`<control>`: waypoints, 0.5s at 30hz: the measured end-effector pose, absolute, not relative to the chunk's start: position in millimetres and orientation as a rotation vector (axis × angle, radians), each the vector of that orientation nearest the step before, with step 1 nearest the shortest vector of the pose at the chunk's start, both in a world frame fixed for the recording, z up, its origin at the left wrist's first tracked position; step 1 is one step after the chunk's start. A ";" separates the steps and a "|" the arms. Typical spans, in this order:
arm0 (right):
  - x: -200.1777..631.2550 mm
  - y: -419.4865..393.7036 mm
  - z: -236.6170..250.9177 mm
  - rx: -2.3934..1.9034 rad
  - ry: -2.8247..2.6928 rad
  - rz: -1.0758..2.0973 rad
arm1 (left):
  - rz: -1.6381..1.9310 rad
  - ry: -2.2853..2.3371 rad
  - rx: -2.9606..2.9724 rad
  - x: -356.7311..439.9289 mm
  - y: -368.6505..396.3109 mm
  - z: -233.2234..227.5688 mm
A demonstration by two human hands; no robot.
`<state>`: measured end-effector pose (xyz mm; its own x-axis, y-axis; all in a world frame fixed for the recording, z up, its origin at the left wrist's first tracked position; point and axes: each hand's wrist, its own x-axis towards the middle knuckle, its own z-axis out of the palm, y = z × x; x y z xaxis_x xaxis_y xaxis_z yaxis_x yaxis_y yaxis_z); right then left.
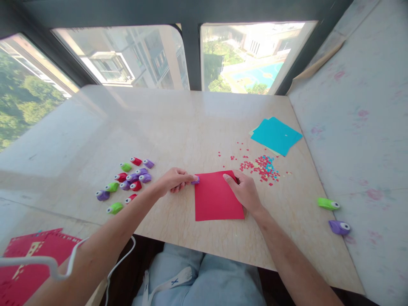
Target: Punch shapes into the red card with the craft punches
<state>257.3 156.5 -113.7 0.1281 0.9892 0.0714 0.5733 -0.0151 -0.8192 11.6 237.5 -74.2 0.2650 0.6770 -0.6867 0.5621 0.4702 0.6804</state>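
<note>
My left hand (174,179) pinches a small purple plastic punch (195,180) at the red paper square's (217,200) edge, mid-frame; my right hand (244,191) presses flat, or the sheet may skew.

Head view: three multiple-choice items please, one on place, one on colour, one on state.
1. Where does the stack of turquoise paper sheets lie?
A far right of the marble tabletop
B near left
C on the lap

2. What colour is the square paper sheet between the hands?
A green
B red
C white

3. What is the left hand doing?
A resting flat
B lifted in the air
C pinching a small purple paper punch at the sheet's edge

A, near the windows; B, plainly red; C, fingers closed on it while the right hand rests on the sheet.
</note>
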 end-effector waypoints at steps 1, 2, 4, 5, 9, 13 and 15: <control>257.2 156.4 -113.5 -1.680 -1.531 0.726 | 0.119 1.397 1.176 12.0 237.8 -74.2; 257.2 156.4 -113.3 -1.680 -1.531 0.727 | 0.128 1.397 1.167 12.4 237.9 -74.1; 257.2 156.2 -113.0 -1.678 -1.532 0.726 | 0.141 1.401 1.150 13.5 237.8 -73.8; 257.3 156.1 -113.0 -1.678 -1.534 0.724 | 0.148 1.405 1.143 14.0 237.5 -73.8; 257.3 156.1 -113.8 -1.685 -1.544 0.710 | 0.192 1.421 1.118 15.8 235.1 -73.8; 256.7 156.4 -113.9 -1.683 -1.548 0.703 | 0.201 1.438 1.075 17.8 233.3 -73.1; 256.2 156.5 -113.2 -1.683 -1.549 0.701 | 0.198 1.447 1.049 18.5 233.0 -73.2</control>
